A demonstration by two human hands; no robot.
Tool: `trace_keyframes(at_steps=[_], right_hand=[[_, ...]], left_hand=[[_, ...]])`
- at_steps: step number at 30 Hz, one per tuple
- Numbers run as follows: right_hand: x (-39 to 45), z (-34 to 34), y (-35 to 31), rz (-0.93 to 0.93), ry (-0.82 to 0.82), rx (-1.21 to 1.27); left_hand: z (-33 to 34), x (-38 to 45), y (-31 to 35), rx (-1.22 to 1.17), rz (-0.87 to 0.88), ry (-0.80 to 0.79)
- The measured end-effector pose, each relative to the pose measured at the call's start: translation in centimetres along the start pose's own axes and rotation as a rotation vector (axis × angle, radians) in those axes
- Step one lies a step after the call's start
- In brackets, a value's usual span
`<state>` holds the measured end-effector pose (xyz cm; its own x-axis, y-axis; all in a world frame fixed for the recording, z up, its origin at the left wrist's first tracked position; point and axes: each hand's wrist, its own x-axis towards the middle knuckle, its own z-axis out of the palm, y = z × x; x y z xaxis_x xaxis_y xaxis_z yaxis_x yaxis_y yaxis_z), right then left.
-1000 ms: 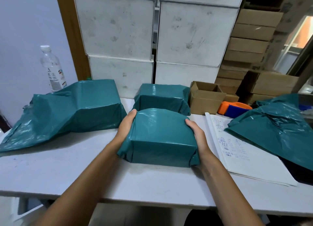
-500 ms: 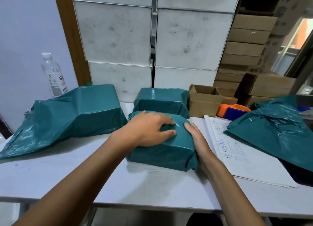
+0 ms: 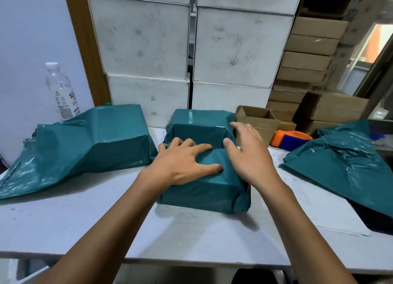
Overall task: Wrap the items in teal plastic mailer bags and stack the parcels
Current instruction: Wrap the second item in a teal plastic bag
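I judge wrapping done and sealing next: at centre frame my left hand (image 3: pixel 182 164) lies spread, pressing flat the boxy teal plastic-wrapped parcel (image 3: pixel 204 188) on the white table (image 3: pixel 85 215), while my right hand (image 3: pixel 248 154) hovers open, gripping nothing, toward the orange-and-blue tape dispenser (image 3: pixel 289 139).

Views: one only, head-worn wide-angle; nothing shared with a second view.
Position: above the near edge of the white table (image 3: pixel 63 224), at the person's head.
Facing: forward and down, toward the white boxes (image 3: pixel 191 49) stacked behind the table.
Nearness: close; both forearms enter from the bottom edge and the table fills the lower half.
Centre: teal parcel (image 3: pixel 204 188) on the table, mid-frame.
Edges: water bottle (image 3: pixel 61 92) left of the table's far side, cardboard boxes (image 3: pixel 308 56) to its right.
Distortion: straight lines bow toward the edges.
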<state>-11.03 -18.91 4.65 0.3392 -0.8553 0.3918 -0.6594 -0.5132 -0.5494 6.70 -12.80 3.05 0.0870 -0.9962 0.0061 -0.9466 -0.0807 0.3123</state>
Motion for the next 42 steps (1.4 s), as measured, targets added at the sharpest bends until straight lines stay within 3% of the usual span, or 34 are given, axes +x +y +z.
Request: trace_keyframes(at_steps=[3, 6, 12, 15, 19, 24, 28, 42], right_hand=[[-0.6, 1.9, -3.1, -0.085, -0.092, -0.108], [-1.1, 3.4, -3.7, 0.073, -0.26, -0.106], [0.5, 3.9, -1.5, 0.215, -0.333, -0.043], [0.9, 3.9, -0.4, 0.172, -0.361, -0.023], [0.7, 3.2, 1.2, 0.147, -0.367, 0.235], [-0.8, 3.0, 2.9, 0.307, -0.287, 0.67], [-1.2, 3.5, 3.2, 0.409, -0.266, 0.84], [-1.4, 4.8, 4.0, 0.539, -0.206, 1.215]], left_hand=[[0.0, -0.3, 0.3, 0.014, -0.004, 0.003], [0.1, -0.6, 0.1, 0.035, -0.011, 0.024], [-0.2, -0.7, -0.1, -0.056, -0.015, 0.018], [-0.6, -0.6, -1.5, -0.188, -0.028, -0.001], [0.1, -0.9, -3.0, -0.322, -0.003, 0.077], [1.1, -1.0, -3.1, -0.54, -0.024, 0.185], [1.6, -1.1, -3.2, -0.844, -0.112, 0.234], [3.9, -1.1, -4.8, -1.487, -0.16, 0.283]])
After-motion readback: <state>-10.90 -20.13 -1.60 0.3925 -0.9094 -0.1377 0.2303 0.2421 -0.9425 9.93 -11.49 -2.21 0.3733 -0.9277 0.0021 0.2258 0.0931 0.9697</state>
